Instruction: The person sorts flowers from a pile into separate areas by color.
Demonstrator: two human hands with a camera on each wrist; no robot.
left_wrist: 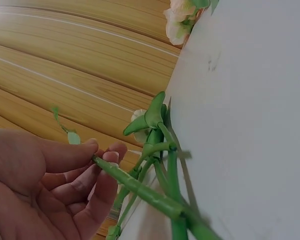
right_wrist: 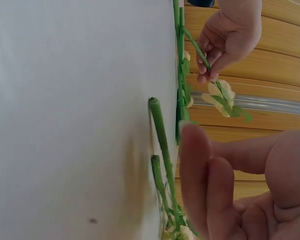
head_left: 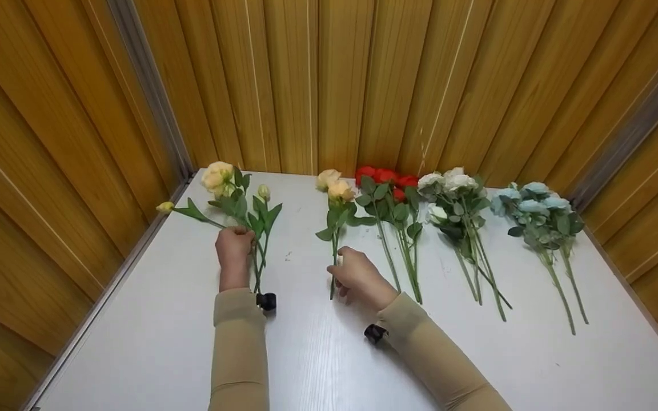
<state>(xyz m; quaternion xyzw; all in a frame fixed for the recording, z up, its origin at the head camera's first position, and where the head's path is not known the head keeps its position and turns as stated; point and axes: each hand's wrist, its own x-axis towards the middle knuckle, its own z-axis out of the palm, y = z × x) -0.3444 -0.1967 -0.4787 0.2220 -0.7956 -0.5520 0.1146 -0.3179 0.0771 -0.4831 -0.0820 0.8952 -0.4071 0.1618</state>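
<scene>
My left hand pinches a green flower stem between thumb and fingertips. That stem branches off low and runs to a yellow bud at the table's left edge. Around it lie a large cream-yellow bloom and a greenish bud with long leaves. My right hand is beside two stems with peach roses. In the right wrist view, its extended fingers are next to the cut stem ends, with nothing gripped.
Right of the peach roses lie red flowers, then white roses and pale blue flowers, stems toward me. The white table meets wood-panelled walls at the back and sides.
</scene>
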